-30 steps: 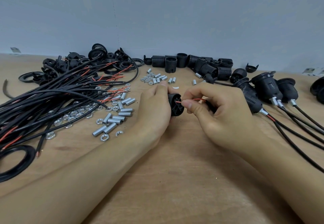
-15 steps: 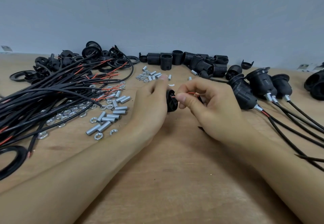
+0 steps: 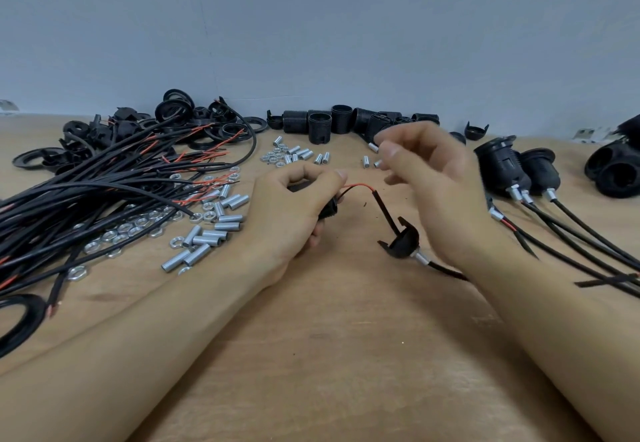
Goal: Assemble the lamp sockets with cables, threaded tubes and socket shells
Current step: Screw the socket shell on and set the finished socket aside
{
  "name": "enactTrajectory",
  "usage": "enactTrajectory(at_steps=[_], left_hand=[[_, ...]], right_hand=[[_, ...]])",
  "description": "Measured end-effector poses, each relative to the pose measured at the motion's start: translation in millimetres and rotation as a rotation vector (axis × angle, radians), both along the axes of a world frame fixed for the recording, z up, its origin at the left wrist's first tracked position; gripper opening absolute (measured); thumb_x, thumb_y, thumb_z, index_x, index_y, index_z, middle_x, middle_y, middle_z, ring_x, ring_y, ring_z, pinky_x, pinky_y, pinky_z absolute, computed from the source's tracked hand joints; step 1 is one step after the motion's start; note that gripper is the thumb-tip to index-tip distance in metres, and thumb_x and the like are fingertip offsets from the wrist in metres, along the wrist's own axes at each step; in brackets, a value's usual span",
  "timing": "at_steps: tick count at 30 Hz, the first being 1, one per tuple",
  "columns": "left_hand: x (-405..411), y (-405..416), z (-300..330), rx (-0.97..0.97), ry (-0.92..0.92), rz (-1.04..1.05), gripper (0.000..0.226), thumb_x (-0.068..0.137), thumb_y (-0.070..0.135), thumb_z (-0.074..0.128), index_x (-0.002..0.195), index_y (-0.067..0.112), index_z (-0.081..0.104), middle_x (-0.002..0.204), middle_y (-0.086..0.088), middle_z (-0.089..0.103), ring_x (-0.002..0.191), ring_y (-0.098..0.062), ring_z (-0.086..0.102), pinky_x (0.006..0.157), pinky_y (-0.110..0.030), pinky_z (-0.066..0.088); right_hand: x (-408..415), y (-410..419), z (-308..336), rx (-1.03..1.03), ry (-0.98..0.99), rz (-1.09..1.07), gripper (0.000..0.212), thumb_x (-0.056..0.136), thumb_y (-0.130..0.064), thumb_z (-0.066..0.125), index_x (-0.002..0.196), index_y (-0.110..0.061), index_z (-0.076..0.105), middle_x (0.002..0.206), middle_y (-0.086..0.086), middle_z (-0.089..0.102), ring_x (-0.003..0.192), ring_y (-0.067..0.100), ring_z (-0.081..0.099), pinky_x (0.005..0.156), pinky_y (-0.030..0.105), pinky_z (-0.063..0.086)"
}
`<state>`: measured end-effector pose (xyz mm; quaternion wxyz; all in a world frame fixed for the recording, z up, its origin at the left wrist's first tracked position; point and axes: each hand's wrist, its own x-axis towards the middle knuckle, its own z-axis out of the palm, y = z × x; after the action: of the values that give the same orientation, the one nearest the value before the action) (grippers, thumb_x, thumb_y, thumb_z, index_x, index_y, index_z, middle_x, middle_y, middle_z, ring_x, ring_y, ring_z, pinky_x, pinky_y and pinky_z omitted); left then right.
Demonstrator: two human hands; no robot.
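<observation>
While I watch from afar:
Left hand [image 3: 287, 213]: grips a black socket [image 3: 328, 209].
Right hand [image 3: 433, 185]: released, blurred, raised right of the red wire [image 3: 358, 186].
Cap [image 3: 401, 240]: on the table [image 3: 346, 355], near centre.

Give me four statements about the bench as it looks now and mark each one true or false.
1. The left hand grips a black socket insert. True.
2. The right hand pinches the red wire. False: its grip is off the wire, fingers loose above it.
3. The black cap on the cable has a metal threaded tube at its base. True.
4. The bundle of loose cables lies right of both hands. False: it lies left.
</observation>
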<state>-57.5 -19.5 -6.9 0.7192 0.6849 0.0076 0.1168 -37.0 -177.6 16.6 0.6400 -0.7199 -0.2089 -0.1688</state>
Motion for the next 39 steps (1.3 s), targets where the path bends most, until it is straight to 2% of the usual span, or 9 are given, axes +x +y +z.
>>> enactTrajectory(at_steps=[3,7,10,15,18,21,26,33,39], left_hand=[[0.9,-0.5,-0.4,0.021,0.007,0.029,0.024,0.086,0.025,0.072,0.063,0.021,0.066,0.061,-0.002,0.061,0.039,-0.015,0.041,0.039,-0.02,0.032],[0.6,-1.2,-0.4,0.04,0.008,0.033,0.025,0.086,0.025,0.072,0.062,0.022,0.066,0.061,-0.001,0.061,0.04,-0.015,0.041,0.039,-0.02,0.033],[0.3,-1.4,-0.7,0.045,0.022,0.041,0.022,0.085,0.026,0.073,0.064,0.022,0.067,0.061,-0.005,0.058,0.039,-0.016,0.041,0.041,-0.022,0.034],[0.4,1.1,0.7,0.039,0.0,0.047,0.023,0.085,0.025,0.072,0.063,0.023,0.066,0.058,0.001,0.06,0.039,-0.014,0.042,0.04,-0.021,0.033],[0.7,3.2,2.4,0.019,0.003,0.06,0.024,0.085,0.023,0.071,0.061,0.024,0.066,0.061,0.001,0.061,0.039,-0.013,0.041,0.04,-0.021,0.032],[1.7,4.0,2.1,0.018,0.012,0.078,0.026,0.085,0.021,0.07,0.06,0.026,0.067,0.066,-0.005,0.064,0.04,-0.014,0.04,0.04,-0.02,0.032],[-0.2,1.9,0.1,0.104,-0.021,0.073,0.021,0.083,0.027,0.071,0.063,0.027,0.066,0.058,0.002,0.062,0.04,-0.01,0.044,0.037,-0.02,0.033],[-0.6,3.1,-2.0,0.187,-0.081,0.089,0.019,0.084,0.026,0.073,0.067,0.024,0.066,0.049,0.007,0.056,0.035,-0.009,0.042,0.034,-0.019,0.032],[-1.9,2.3,-4.6,0.34,-0.143,0.134,0.015,0.077,0.032,0.073,0.069,0.021,0.068,0.051,0.013,0.057,0.037,-0.002,0.045,0.043,-0.02,0.034]], right_hand=[[6.9,-28.0,15.9,-0.428,0.086,-0.026,0.026,0.088,-0.043,0.067,0.078,-0.019,0.068,0.065,-0.01,0.057,0.061,0.005,0.049,0.061,0.025,0.039],[2.8,-43.4,20.7,-1.043,0.373,0.219,0.046,0.061,-0.061,0.077,0.091,-0.027,0.068,0.074,-0.015,0.068,0.058,-0.002,0.054,0.057,0.015,0.04],[5.2,-36.4,13.6,-0.951,0.301,0.225,0.037,0.071,-0.039,0.083,0.103,-0.032,0.065,0.1,-0.007,0.062,0.064,0.004,0.057,0.065,0.018,0.046],[4.6,-25.5,0.1,-0.633,0.196,0.269,0.037,0.083,-0.023,0.077,0.114,-0.035,0.061,0.098,-0.012,0.063,0.065,0.008,0.067,0.07,0.022,0.053],[4.8,-22.6,-5.7,-0.708,0.025,0.223,0.046,0.087,-0.021,0.073,0.126,-0.041,0.058,0.106,-0.011,0.064,0.077,0.009,0.064,0.073,0.02,0.048],[4.4,-22.6,-2.9,-0.653,-0.108,0.196,0.038,0.088,-0.013,0.071,0.115,-0.04,0.065,0.103,-0.02,0.067,0.094,0.001,0.062,0.075,0.013,0.043],[1.5,-22.3,-0.9,-0.716,-0.147,0.18,0.043,0.087,-0.015,0.069,0.125,-0.035,0.064,0.11,-0.016,0.07,0.106,0.004,0.062,0.085,0.02,0.048],[-6.8,-16.6,6.7,-0.931,-0.28,0.116,0.036,0.086,-0.029,0.062,0.12,-0.034,0.055,0.1,-0.014,0.069,0.088,0.012,0.062,0.078,0.036,0.05],[-3.2,-16.6,4.8,-1.078,-0.276,0.046,0.065,0.089,-0.026,0.07,0.145,-0.025,0.037,0.129,-0.005,0.062,0.115,0.022,0.058,0.096,0.044,0.045]])
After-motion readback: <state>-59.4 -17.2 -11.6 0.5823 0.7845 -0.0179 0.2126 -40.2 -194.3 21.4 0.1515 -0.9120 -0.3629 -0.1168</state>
